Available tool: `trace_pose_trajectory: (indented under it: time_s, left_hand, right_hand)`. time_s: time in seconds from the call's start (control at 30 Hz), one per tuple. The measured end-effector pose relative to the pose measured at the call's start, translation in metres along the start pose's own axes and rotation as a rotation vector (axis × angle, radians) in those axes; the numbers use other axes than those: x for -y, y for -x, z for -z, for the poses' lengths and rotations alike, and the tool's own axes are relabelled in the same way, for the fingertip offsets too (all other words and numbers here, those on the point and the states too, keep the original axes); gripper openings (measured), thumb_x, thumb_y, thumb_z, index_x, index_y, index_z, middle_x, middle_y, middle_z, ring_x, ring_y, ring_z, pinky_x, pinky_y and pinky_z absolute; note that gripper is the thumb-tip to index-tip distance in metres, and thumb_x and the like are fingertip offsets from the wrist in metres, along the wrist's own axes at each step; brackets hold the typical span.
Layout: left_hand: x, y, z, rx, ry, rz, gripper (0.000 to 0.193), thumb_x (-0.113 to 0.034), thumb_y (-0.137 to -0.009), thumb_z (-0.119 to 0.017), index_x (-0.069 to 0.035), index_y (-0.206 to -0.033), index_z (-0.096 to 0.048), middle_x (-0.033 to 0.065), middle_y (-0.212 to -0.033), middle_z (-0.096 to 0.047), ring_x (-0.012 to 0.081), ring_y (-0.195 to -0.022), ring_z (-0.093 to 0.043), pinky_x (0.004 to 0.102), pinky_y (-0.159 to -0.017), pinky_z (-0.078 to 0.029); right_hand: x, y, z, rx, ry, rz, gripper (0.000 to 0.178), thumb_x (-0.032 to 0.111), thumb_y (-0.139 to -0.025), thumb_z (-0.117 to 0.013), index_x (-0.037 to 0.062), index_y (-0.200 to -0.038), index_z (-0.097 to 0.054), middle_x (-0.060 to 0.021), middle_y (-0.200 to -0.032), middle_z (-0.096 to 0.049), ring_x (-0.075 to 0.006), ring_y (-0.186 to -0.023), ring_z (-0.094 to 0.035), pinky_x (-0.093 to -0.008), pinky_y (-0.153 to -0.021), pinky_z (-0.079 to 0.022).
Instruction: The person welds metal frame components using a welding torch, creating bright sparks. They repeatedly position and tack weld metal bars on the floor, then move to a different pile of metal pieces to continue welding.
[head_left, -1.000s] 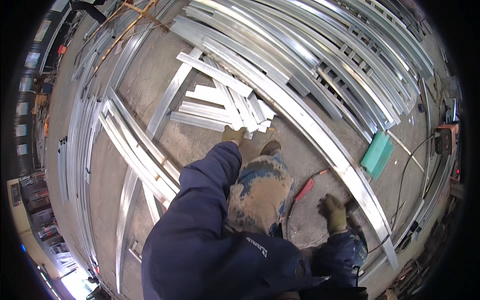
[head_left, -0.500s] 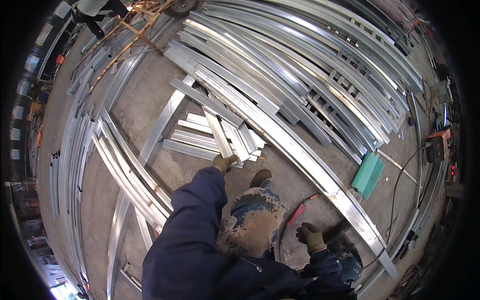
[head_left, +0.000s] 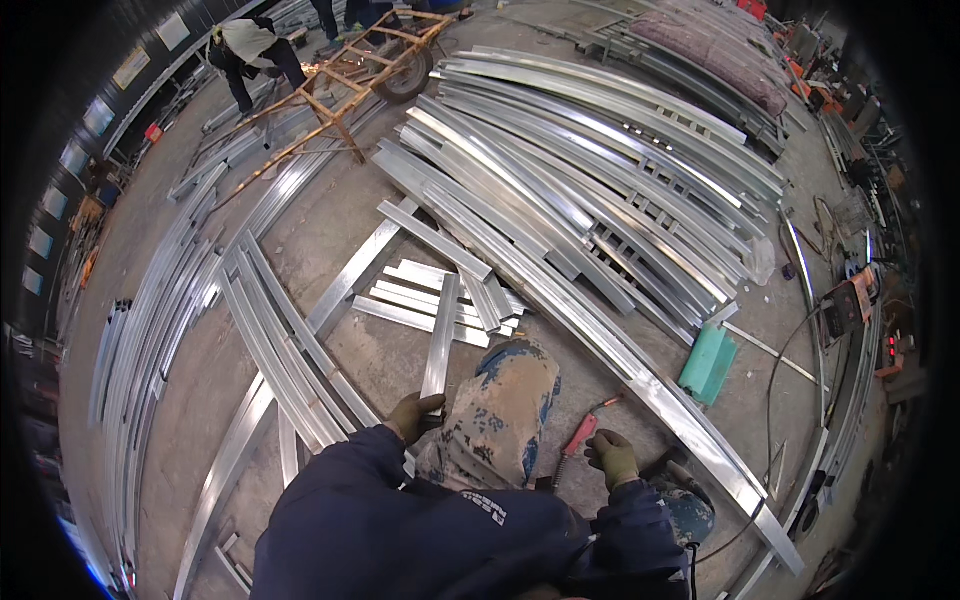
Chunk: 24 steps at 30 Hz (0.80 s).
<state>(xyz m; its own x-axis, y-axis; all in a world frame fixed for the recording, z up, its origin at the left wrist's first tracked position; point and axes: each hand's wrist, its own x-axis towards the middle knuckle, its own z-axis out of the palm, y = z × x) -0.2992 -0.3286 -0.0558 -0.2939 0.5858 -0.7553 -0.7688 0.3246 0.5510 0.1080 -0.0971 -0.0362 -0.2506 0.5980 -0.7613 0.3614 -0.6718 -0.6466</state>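
My left hand (head_left: 412, 418), in an olive glove, is closed on the near end of a short, flat-sided silver metal tube (head_left: 440, 345). The tube points away from me, its far part lying over a stack of short silver bars (head_left: 405, 303). My right hand (head_left: 612, 456), gloved alike, is beside my right leg with nothing visible in it, its fingers loosely bent and apart. Just left of it on the concrete lies a red-handled tool (head_left: 579, 434) with a thin bent neck and a dark cable, resembling a welding torch. My camouflage-clad knee (head_left: 515, 385) is between the hands.
Long silver profiles (head_left: 560, 190) cover the floor ahead, and more bundles (head_left: 290, 345) lie left. One long beam (head_left: 640, 375) crosses to my right, near a green angled piece (head_left: 708, 365). A rusty wheeled frame (head_left: 335, 105) stands far left, beside a bent-over person (head_left: 255, 50).
My left hand has drawn back toward me with the short tube, swinging it off the other short pieces. My right hand has come nearer the red-handled tool. The view has tilted up.
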Motion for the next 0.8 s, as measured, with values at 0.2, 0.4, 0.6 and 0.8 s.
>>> trace_pose_trajectory:
  time_s: [0.2,0.4,0.6,0.8]
  left_hand:
    - [-0.038,0.074,-0.025,-0.037,-0.279,-0.23,0.052,-0.016,-0.085,-0.085,0.003,-0.128,-0.064,0.0101,-0.107,-0.073,0.0217,-0.091,-0.072,0.0351,-0.082,-0.057]
    - [-0.116,0.112,-0.087,0.056,-0.678,-0.44,0.051,-0.016,-0.086,-0.086,0.005,-0.127,-0.066,0.0099,-0.108,-0.074,0.0181,-0.095,-0.068,0.0313,-0.086,-0.054]
    - [-0.148,0.138,-0.2,0.38,-0.765,-0.425,0.061,-0.021,-0.087,-0.084,0.009,-0.135,-0.061,0.0119,-0.116,-0.072,0.0202,-0.101,-0.069,0.032,-0.093,-0.055]
    - [-0.108,0.132,-0.283,0.637,-0.896,-0.168,0.056,-0.023,-0.09,-0.081,0.006,-0.135,-0.063,0.0113,-0.108,-0.074,0.0183,-0.09,-0.07,0.0291,-0.083,-0.055]
  right_hand:
    - [0.016,0.019,0.009,-0.032,-0.073,0.123,0.044,0.025,-0.098,-0.07,0.0019,-0.134,-0.064,-0.0084,-0.108,-0.075,-0.0186,-0.083,-0.072,-0.0324,-0.07,-0.058]
    - [0.056,0.033,0.008,-0.116,0.144,0.493,0.047,0.021,-0.093,-0.074,0.001,-0.135,-0.066,-0.0083,-0.106,-0.074,-0.0163,-0.086,-0.07,-0.0303,-0.074,-0.057]
    - [0.134,0.108,-0.009,-0.36,0.486,1.12,0.071,0.025,-0.086,-0.079,0.016,-0.152,-0.054,-0.0174,-0.141,-0.061,-0.0338,-0.13,-0.06,-0.0387,-0.106,-0.05]
    - [0.155,0.14,0.003,-0.527,1.02,1.224,0.085,0.029,-0.079,-0.083,0.0234,-0.157,-0.047,-0.0149,-0.162,-0.044,-0.0415,-0.149,-0.038,-0.0568,-0.12,-0.033]
